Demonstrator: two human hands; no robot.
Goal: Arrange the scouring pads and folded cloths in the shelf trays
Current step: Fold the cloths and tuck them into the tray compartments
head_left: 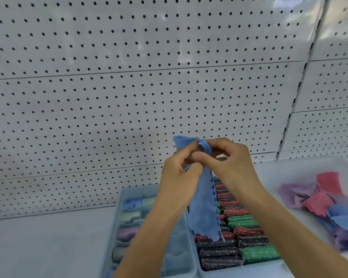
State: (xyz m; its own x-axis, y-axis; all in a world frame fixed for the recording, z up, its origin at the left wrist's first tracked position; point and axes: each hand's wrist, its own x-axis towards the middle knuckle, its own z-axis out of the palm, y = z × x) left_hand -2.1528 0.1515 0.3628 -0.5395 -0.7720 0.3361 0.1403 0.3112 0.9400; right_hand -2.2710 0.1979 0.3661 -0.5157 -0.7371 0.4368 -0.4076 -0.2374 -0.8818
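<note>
Above the trays: blue cloth (pixel 204 199) hangs in the air as a long narrow strip — its long axis runs nearly straight up and down, top end pinched, bottom zigzag edge dangling over the trays.
Left hand (pixel 179 177): fingers curled, pinching the cloth's upper part from the left side.
Right hand (pixel 229 159): fingers and thumb curled onto the same top end from the right, so both hands meet at one spot and neither is plainly nearer.
Key relation: the free length falls downward from the fingers, between the two forearms — I judge the next fold must bring that lower end up.
Left tray (pixel 113 233): divided compartments holding folded cloths (pixel 129 217) in pale blue, green and lilac; it lies just below and left of the strip.
Right tray (pixel 249 270): packed rows of glittery scouring pads (pixel 247 233) in red, green and black, directly under the strip's lower end.
Loose pile (pixel 329 205): unfolded pink, lilac and blue cloths to the right, well apart from the hands.
Backing: white pegboard (pixel 129 77).
Writing: no brands, labels or text can be read anywhere.
</note>
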